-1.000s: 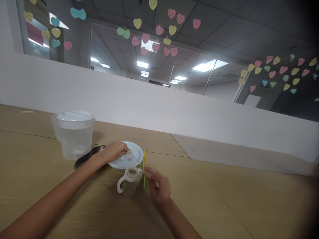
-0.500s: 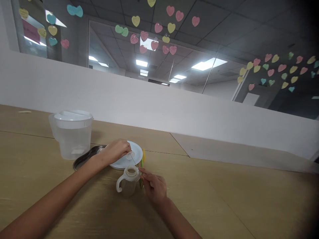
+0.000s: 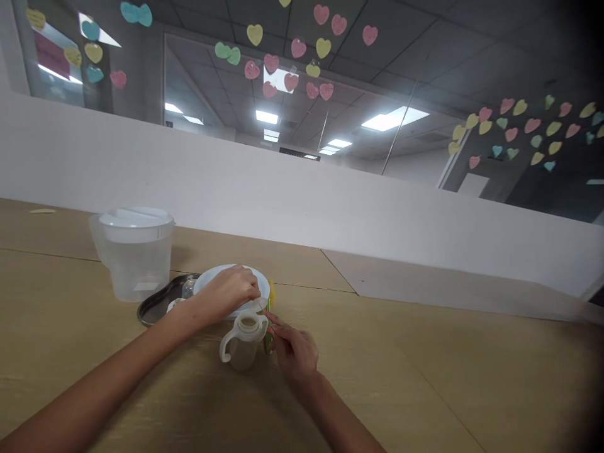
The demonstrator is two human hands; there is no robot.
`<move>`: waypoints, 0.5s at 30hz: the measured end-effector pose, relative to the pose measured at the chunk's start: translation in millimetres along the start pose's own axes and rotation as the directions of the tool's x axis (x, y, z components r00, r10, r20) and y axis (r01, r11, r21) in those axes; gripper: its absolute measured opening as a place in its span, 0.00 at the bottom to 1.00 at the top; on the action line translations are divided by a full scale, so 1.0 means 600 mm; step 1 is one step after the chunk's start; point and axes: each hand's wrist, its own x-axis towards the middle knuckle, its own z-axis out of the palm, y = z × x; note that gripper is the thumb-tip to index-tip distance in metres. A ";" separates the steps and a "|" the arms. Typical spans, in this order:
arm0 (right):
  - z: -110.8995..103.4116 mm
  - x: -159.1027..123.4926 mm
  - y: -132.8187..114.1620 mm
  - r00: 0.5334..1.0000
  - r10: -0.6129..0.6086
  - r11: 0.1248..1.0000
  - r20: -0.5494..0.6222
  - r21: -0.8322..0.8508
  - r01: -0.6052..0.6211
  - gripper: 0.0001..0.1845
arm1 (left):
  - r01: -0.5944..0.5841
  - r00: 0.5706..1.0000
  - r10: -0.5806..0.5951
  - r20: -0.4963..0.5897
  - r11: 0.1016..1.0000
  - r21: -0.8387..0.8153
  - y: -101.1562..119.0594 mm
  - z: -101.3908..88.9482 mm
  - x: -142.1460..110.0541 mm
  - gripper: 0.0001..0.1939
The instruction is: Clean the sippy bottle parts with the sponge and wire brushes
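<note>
My left hand (image 3: 233, 289) is closed in a pinch over the front of the white plate (image 3: 202, 283). Its fingers hold a small translucent round piece (image 3: 257, 306). My right hand (image 3: 295, 349) is pinched on a thin rod (image 3: 262, 309) whose far end meets that piece; whether it goes in, I cannot tell. Just below the two hands stands a small clear bottle (image 3: 244, 352) with white handles and an open mouth. A green and yellow brush-like thing (image 3: 268, 343) lies beside the bottle, partly behind my right fingers.
A lidded translucent pitcher (image 3: 141, 264) stands at the back left. In front of it lies a dark metal tray (image 3: 153, 308), with a clear rounded piece (image 3: 187, 289) in it, partly hidden by my left forearm. A white wall (image 3: 283, 201) rises behind the wooden table (image 3: 401, 377).
My left hand has moved right and slightly down with the translucent piece, closer to my right fingers. Less of the thin rod shows between the hands. The bottle has stayed in place.
</note>
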 end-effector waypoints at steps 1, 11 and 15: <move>-0.001 0.000 0.001 1.000 0.000 1.000 -0.014 -0.015 0.000 0.05 | -0.015 1.000 0.015 0.004 1.000 0.007 0.005 0.001 0.000 0.12; -0.006 0.008 0.004 0.998 -0.004 0.996 -0.063 -0.093 -0.002 0.05 | 0.010 1.000 -0.010 0.005 0.994 -0.109 -0.031 0.001 0.004 0.07; -0.004 0.007 0.003 0.996 0.066 0.995 -0.054 -0.074 -0.070 0.04 | 0.082 0.996 -0.084 -0.002 0.977 -0.196 -0.074 0.013 -0.005 0.07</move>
